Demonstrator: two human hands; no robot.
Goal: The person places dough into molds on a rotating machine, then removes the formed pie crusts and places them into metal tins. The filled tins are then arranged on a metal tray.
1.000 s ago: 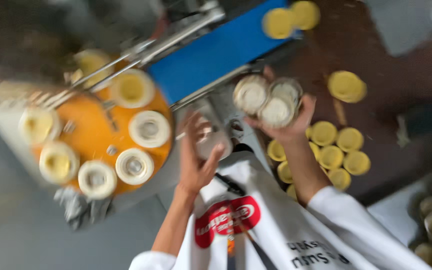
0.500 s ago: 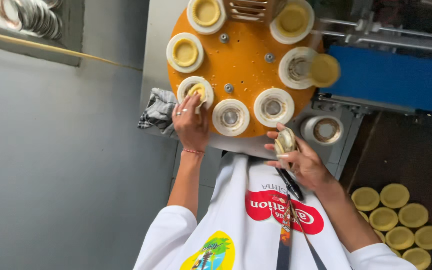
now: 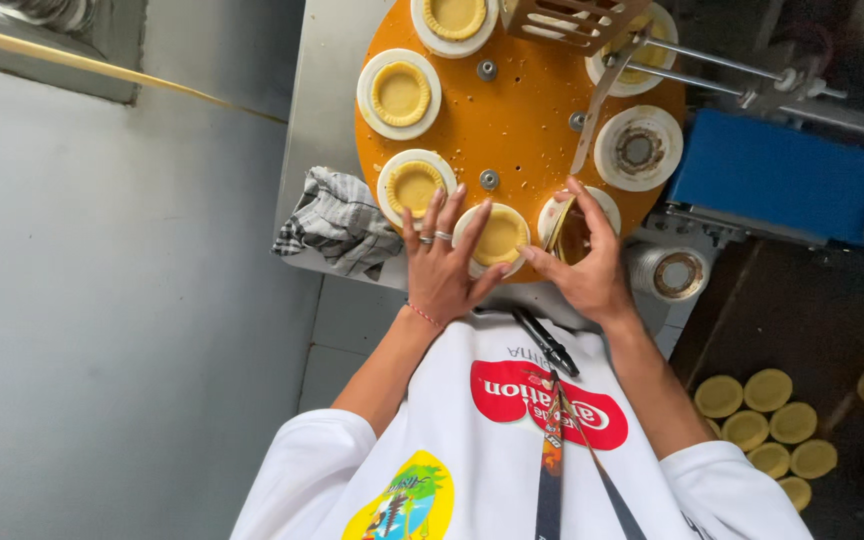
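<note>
An orange round turntable (image 3: 522, 120) carries white ring holders, several of them with yellow pastry shells in them. My left hand (image 3: 442, 262) lies with its fingers spread at the near rim. Its fingertips touch the pastry shell (image 3: 501, 237) in the nearest holder and reach toward the shell (image 3: 412, 186) to its left. My right hand (image 3: 584, 268) grips a small metal tart tin (image 3: 564, 228), tilted on edge over the neighbouring white holder (image 3: 604, 203).
An empty white holder (image 3: 638, 150) sits under a metal arm (image 3: 602, 80). A crumpled checked cloth (image 3: 337, 220) lies at the machine's left edge. A metal cup (image 3: 677, 272), a blue conveyor (image 3: 782, 175) and several loose pastry discs (image 3: 762, 420) are on the right.
My left hand shifted right from the left holder to the nearest shell. My right hand carried the tin from near my body up onto the turntable holder. The view moved closer.
</note>
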